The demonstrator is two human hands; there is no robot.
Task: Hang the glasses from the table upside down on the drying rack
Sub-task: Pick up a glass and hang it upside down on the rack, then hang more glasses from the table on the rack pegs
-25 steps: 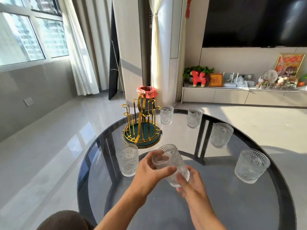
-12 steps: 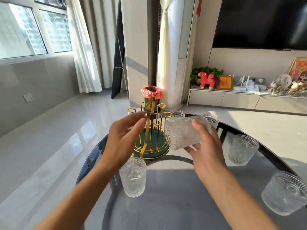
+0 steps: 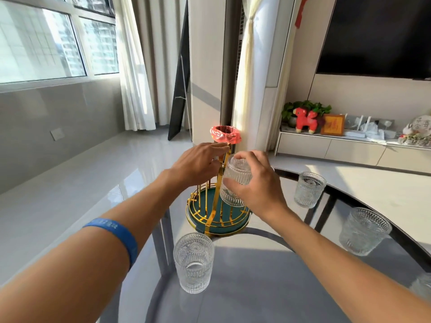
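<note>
The gold wire drying rack point(image 3: 217, 217) with a green base stands on the round glass table point(image 3: 268, 271). My right hand point(image 3: 254, 183) grips a ribbed clear glass point(image 3: 235, 180) upside down, base up, over the rack's right side. My left hand point(image 3: 198, 163) holds the top of the rack's centre handle. One upright glass point(image 3: 193, 262) stands in front of the rack. Two more glasses point(image 3: 309, 188) point(image 3: 363, 230) stand to the right, and a further glass point(image 3: 423, 286) shows at the right edge.
A bin with a red bag point(image 3: 225, 134) stands on the floor behind the table. A low TV cabinet point(image 3: 349, 150) with ornaments runs along the right wall. The table's dark rim point(image 3: 396, 231) curves close on the right.
My right hand turned the glass fully upside down and brought it down over the rack. My left hand moved from mid-air onto the rack's handle. The camera moved closer.
</note>
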